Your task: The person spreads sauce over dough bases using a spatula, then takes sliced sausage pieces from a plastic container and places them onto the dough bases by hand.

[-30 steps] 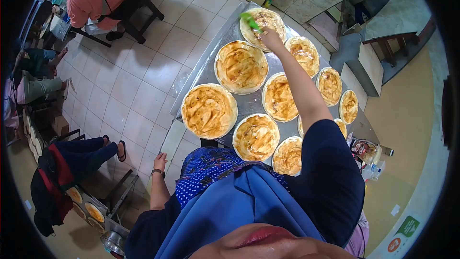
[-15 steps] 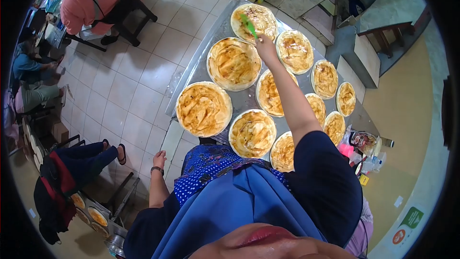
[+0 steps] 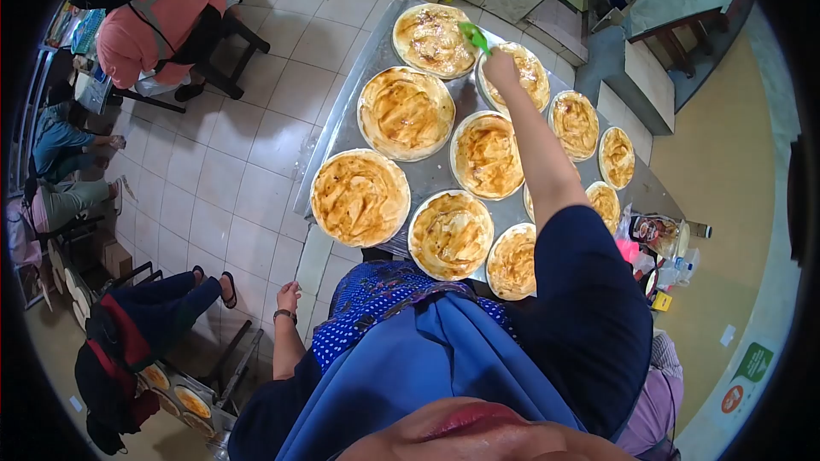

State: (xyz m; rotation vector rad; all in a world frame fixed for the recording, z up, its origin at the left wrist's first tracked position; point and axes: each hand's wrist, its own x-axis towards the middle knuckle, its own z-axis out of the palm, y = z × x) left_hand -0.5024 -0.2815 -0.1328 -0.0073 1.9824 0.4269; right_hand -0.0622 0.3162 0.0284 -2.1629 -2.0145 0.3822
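Observation:
My right hand [image 3: 501,66] is closed round the handle of a green brush [image 3: 472,35] at the far side of the metal table [image 3: 431,172]. The brush head is over the right edge of a glossy, browned flat round [image 3: 434,39], beside another round [image 3: 523,76] partly under my hand. Several more such rounds, pale at the rim, lie across the table, among them a large one [image 3: 360,198] at the near left. Low at my left side hangs my left hand [image 3: 289,297], away from the table, its fingers loosely curled with no object visible in them.
A person in pink [image 3: 154,26] sits at the upper left. Other people are at the left edge, and a person in dark clothes [image 3: 128,333] is at the lower left beside more rounds. Packages and bottles [image 3: 666,248] stand at the table's right end.
My right hand and the brush have moved right across the far round, toward its right edge. My left hand stays low at my side. The view has shifted slightly.

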